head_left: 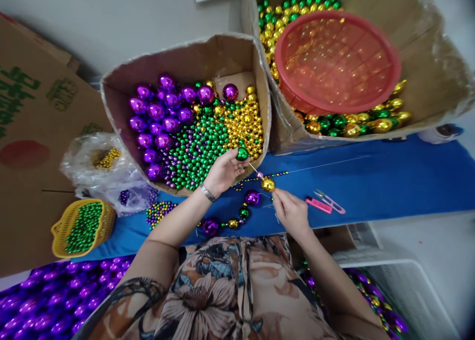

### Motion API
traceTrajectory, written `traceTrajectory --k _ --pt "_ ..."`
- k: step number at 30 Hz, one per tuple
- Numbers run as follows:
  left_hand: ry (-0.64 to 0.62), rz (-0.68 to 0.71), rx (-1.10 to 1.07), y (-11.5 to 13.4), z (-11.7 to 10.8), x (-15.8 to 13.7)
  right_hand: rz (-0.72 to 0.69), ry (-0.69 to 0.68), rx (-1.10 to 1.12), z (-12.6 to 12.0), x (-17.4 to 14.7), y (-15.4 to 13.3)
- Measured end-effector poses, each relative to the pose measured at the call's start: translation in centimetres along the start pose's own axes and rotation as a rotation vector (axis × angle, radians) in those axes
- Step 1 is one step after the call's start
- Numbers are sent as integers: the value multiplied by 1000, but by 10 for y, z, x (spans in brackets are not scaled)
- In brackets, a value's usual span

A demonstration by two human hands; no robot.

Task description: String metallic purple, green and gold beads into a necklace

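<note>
My left hand [224,172] pinches a shiny green bead [242,154] at the front edge of a cardboard box. My right hand [292,212] is closed at a large gold bead [267,184]. A small pale purple bead [260,174] sits against the gold one, and a thin pale needle or stiff thread [253,167] runs from there toward the green bead. Between my hands and my body lies a string of large beads, with a purple bead [252,197] near the right hand. A strand of small beads [278,174] lies behind the gold bead.
The cardboard box [144,68] holds purple, green and gold beads. A red basket [337,105] rests in a second box. Pink-handled snips [336,207] and a pink cutter [319,205] lie on the blue cloth [401,181]. A yellow basket [61,231] of green beads stands left.
</note>
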State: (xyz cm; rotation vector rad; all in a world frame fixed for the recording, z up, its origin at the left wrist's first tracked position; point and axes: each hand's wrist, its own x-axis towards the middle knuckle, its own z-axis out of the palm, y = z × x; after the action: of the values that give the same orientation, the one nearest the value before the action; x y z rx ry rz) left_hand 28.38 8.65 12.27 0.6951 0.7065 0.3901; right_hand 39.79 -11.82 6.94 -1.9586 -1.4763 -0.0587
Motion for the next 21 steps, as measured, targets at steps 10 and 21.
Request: traceTrajectory --k 10,21 --pt "7 -55 -96 -5 -1 -14 -39 7 -49 1 -3 -6" --pt "66 403 309 -13 -11 -17 25 -70 -176 -5 -5 -12"
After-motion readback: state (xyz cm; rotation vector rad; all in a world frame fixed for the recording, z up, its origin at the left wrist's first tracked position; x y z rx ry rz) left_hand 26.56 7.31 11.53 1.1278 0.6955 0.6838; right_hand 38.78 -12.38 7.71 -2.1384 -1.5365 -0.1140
